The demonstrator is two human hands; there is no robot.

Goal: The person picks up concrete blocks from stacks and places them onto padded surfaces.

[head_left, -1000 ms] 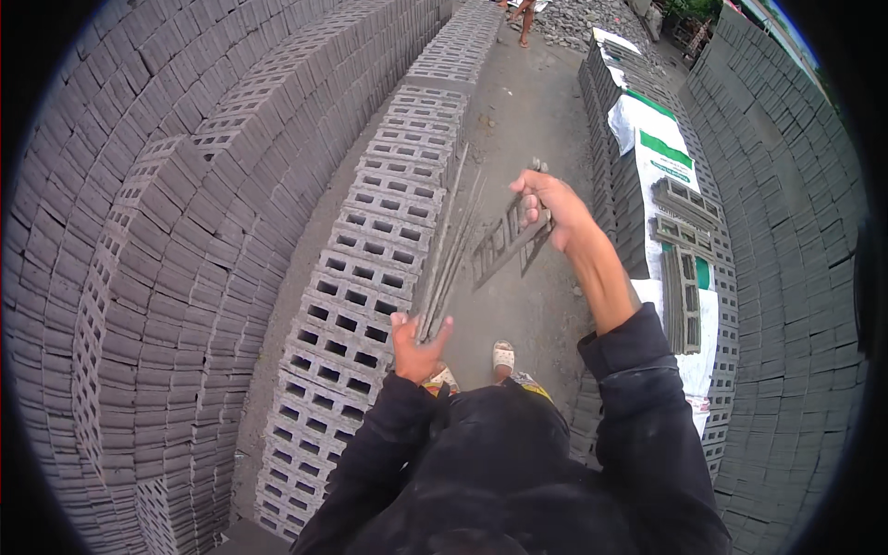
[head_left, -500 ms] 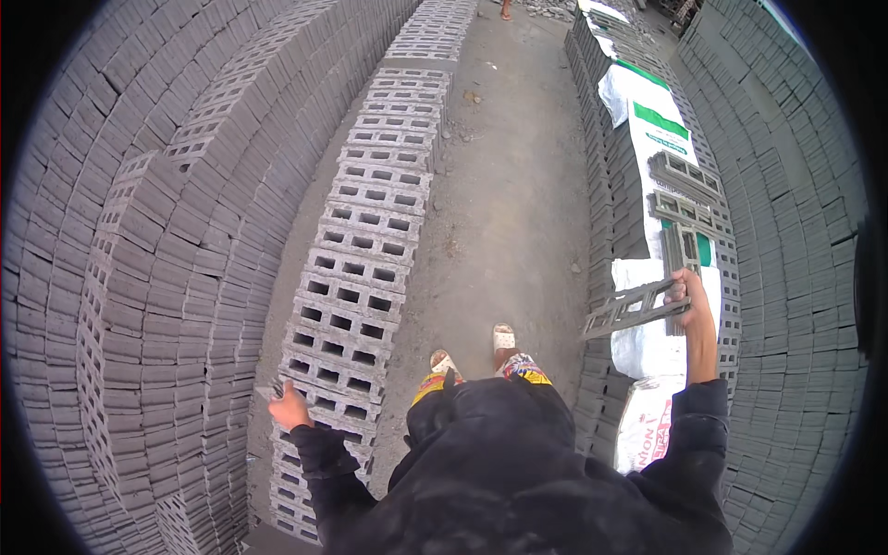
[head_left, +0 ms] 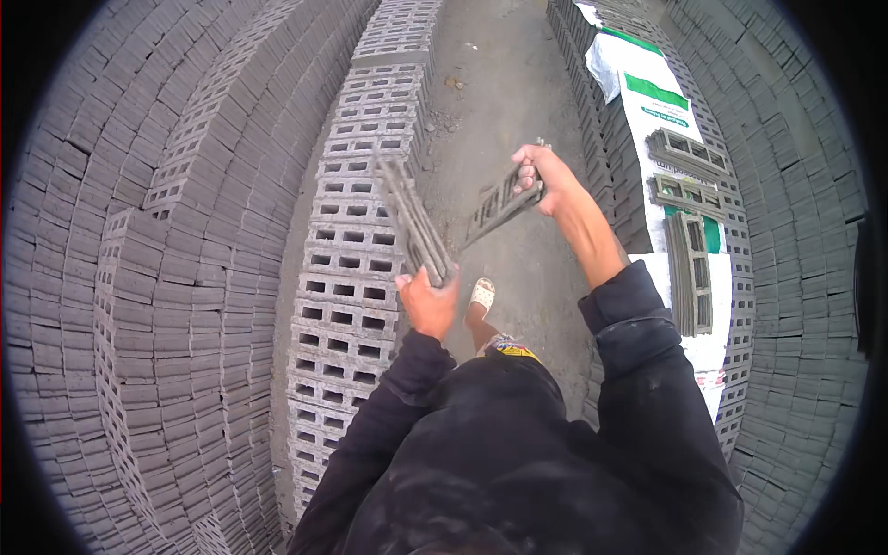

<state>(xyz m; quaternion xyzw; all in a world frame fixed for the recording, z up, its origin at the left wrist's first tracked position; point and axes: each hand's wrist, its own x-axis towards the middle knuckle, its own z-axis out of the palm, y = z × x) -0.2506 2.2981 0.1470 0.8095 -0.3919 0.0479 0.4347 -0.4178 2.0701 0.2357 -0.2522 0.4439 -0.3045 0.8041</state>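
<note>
In front of my body, my left hand [head_left: 430,301] is closed around the lower end of a few narrow grey slotted frames [head_left: 414,222], seen nearly edge-on and smeared by motion. Higher up and to the right, my right hand [head_left: 544,176] grips another flat grey frame [head_left: 499,205] with rectangular openings, which slants down to the left. The two loads come close near their inner ends; I cannot tell whether they touch. Under the left hand's load runs a long row of grey hollow concrete blocks [head_left: 342,289], their holes facing up.
White and green sacks [head_left: 652,153] cover a block row at the right. More slotted frames [head_left: 689,277] lie in small piles on them. Tall block stacks [head_left: 176,305] rise on the left, others [head_left: 795,277] on the right. A dirt path [head_left: 504,92] runs between the rows.
My right hand has swung left from the sacks with its frame. My left hand has come inward from the far side of the block row, its frames now raised in view. My feet have shifted.
</note>
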